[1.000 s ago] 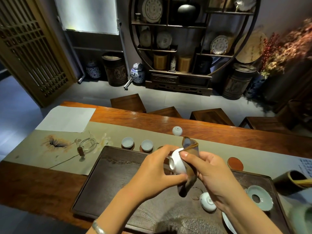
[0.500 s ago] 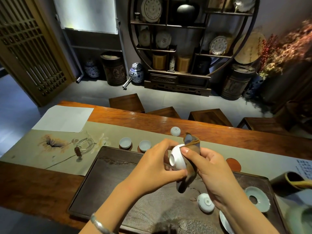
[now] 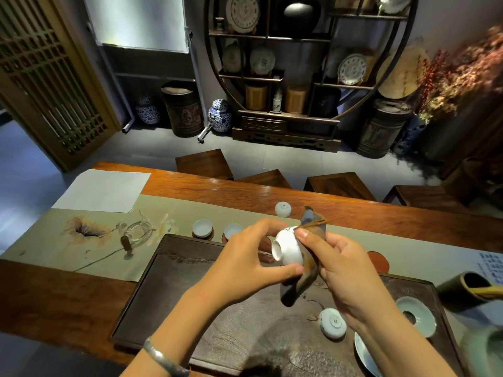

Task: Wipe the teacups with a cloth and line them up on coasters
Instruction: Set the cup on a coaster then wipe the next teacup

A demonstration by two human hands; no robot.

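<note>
Cup in hand: small white teacup [image 3: 288, 248] held on its side over the dark tea tray [image 3: 174, 289], foot ring facing 9 o'clock, mouth buried in the cloth. Looks like that's so the inside gets rubbed.
Left hand: left hand [image 3: 245, 263] pinches the cup, thumb under at 6 o'clock, fingertips curled over the top. Probably turns it while the other side rubs.
Right hand: right hand [image 3: 343, 270] is clenched around the brown cloth [image 3: 304, 281], thumb pressed on the cup's wall, cloth tail hanging toward 6 o'clock.
Cup look: glossy, plain white, faint marking near the rim, can't read it.
Done so far: two pale cups [image 3: 202, 228] sit on coasters at 10 o'clock from the hands, side by side.
Still waiting: empty reddish coaster [image 3: 378, 261] at 3 o'clock; upturned cup [image 3: 332, 322] on the tray at 5 o'clock, another [image 3: 283, 208] at 12 o'clock.
</note>
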